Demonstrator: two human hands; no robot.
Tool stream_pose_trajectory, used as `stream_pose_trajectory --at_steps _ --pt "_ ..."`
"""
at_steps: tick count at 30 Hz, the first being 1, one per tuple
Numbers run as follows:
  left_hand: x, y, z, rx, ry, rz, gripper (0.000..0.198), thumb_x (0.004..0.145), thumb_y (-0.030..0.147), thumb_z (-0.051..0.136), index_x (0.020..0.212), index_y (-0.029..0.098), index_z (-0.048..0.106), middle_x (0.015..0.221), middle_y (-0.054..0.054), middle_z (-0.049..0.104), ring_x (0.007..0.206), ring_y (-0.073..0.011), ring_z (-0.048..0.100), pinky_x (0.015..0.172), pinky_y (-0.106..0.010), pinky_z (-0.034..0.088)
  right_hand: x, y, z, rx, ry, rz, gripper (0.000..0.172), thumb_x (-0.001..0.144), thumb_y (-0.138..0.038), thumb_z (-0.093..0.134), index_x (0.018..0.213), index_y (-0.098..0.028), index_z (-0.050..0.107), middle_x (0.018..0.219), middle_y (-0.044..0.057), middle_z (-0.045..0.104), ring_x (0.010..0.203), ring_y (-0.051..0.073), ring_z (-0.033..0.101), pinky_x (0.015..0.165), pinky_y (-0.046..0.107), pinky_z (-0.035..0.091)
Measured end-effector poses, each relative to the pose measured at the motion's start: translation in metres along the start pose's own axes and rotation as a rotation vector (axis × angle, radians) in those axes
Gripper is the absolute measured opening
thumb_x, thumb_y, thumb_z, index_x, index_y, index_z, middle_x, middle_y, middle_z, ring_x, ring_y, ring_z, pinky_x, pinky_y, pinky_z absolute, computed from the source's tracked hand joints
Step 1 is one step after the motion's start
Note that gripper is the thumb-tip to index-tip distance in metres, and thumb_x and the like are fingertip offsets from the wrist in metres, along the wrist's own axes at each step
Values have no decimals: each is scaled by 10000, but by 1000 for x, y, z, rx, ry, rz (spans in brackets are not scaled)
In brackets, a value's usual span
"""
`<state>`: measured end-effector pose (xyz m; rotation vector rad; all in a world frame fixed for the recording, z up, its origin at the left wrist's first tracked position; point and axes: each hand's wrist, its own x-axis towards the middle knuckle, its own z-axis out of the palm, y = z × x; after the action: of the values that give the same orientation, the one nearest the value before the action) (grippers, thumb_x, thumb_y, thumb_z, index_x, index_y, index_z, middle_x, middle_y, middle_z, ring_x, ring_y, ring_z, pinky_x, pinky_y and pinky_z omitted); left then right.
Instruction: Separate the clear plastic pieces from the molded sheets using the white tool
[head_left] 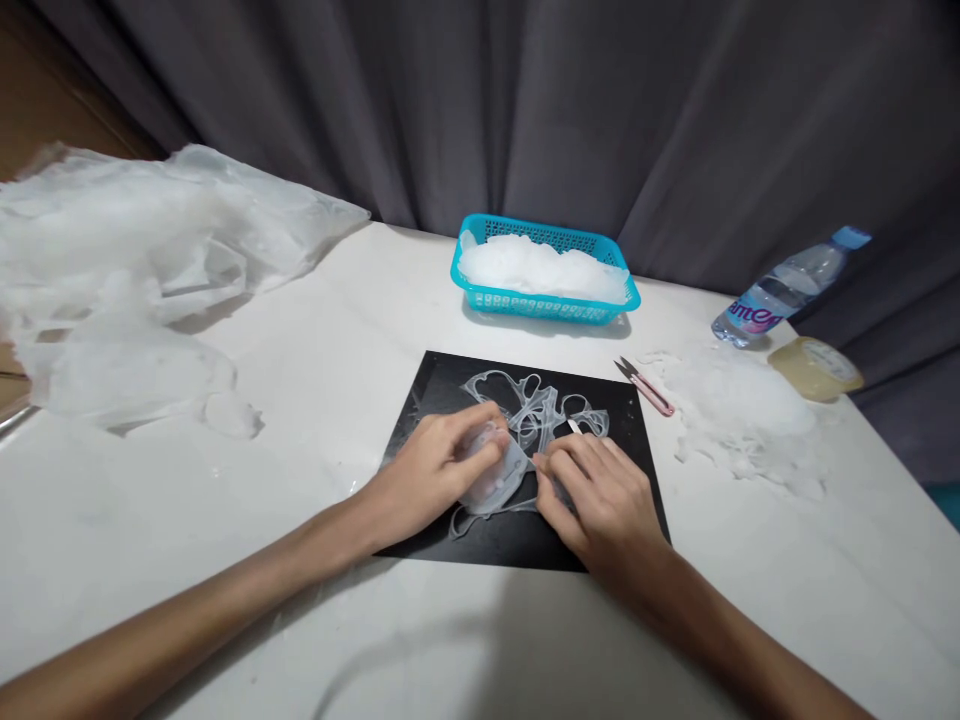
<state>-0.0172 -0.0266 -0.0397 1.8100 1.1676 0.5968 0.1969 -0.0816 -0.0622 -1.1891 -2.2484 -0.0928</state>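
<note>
**Hands at the black mat.** The left hand [442, 465] lies palm down, fingers curled loosely over a translucent moulded piece [496, 482] and pinning it to the black mat [450, 385]. The mat sits in the middle of the table [337, 330], close to the near edge. The right hand [600, 490] is closed, its fingertips touching the piece's right side. It grips a small blade [574, 427], of which only the pale tip shows beyond the knuckles. A tangled web of clear offcut strips [529, 400] spreads from the piece toward the mat's far edge.

**Edges and open room.** Bare table runs along the near edge and to the left of the mat. Pink thread snips [646, 388] lie just off the mat's far right corner, beside a heap of pale trimmings [742, 415]. A turquoise basket [540, 303] of white pieces stands at the far edge. A bulging clear plastic bag [150, 260] fills the far left corner. A water bottle [787, 288] and a tape roll [816, 368] lie by the right edge.

**Hidden or unclear.** The blade's handle is covered, both forearms are cut off, and the piece's outline is hard to make out.
</note>
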Motion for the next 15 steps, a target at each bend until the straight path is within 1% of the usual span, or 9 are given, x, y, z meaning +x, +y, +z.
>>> stream_pose_trajectory --at_steps 4,5,6,7,10,12,13,14,15 --pt "15 -18 -19 -265 240 -132 269 954 428 586 865 175 593 722 -5 633 613 -143 583 563 -253 477 -2 0 -1 -25 61 -73 212 893 -23 512 852 -221 575 832 36 674 753 188 599 722 346 456" --pt "17 -22 -24 -314 276 -155 265 943 425 609 861 175 583 719 -6 631 611 -145 596 561 -256 500 -3 -1 -1 -27 64 -72 214 886 -25 508 835 -223 570 801 31 659 733 187 586 708 346 451" --pt "19 -24 -28 -349 284 -172 266 936 427 626 862 177 577 702 -2 627 598 -146 603 555 -258 513 -4 -1 0 -29 58 -60 211 883 -32 507 816 -224 562 773 29 641 716 187 571 694 348 443" --pt "20 -25 -31 -372 267 -180 265 933 429 640 874 180 572 692 2 629 595 -148 616 560 -261 525 -5 -2 1 -26 45 -42 203 882 -43 507 801 -223 553 757 29 624 707 190 558 684 352 436" --pt "17 -20 -31 -451 141 -179 276 945 457 643 936 198 550 706 4 665 616 -163 668 582 -263 536 -7 -5 3 60 -2 25 146 907 -106 523 813 -214 550 765 32 606 727 199 546 687 361 437" --pt "14 -16 -27 -527 90 -177 286 931 455 672 955 211 524 741 8 679 633 -158 679 591 -255 532 -6 -6 1 191 -19 80 70 937 -172 553 877 -205 568 811 40 618 774 205 566 714 361 468" --pt "13 -14 -24 -567 70 -178 303 907 438 709 950 216 508 745 17 675 632 -150 673 592 -248 527 -5 -6 0 252 -16 117 16 948 -206 573 940 -198 584 868 53 634 825 213 584 750 367 491" --pt "11 -12 -20 -601 46 -180 331 876 413 753 940 218 494 741 29 665 625 -139 661 593 -240 523 -4 -5 -1 298 -5 161 91 955 -239 593 1030 -188 596 952 74 649 901 228 599 801 380 511" --pt "10 -11 -17 -631 20 -182 366 842 384 796 931 220 481 741 38 657 626 -130 652 600 -237 523 -2 -3 -2 332 3 204 202 960 -266 609 1142 -180 592 1059 99 653 994 244 602 862 398 522"
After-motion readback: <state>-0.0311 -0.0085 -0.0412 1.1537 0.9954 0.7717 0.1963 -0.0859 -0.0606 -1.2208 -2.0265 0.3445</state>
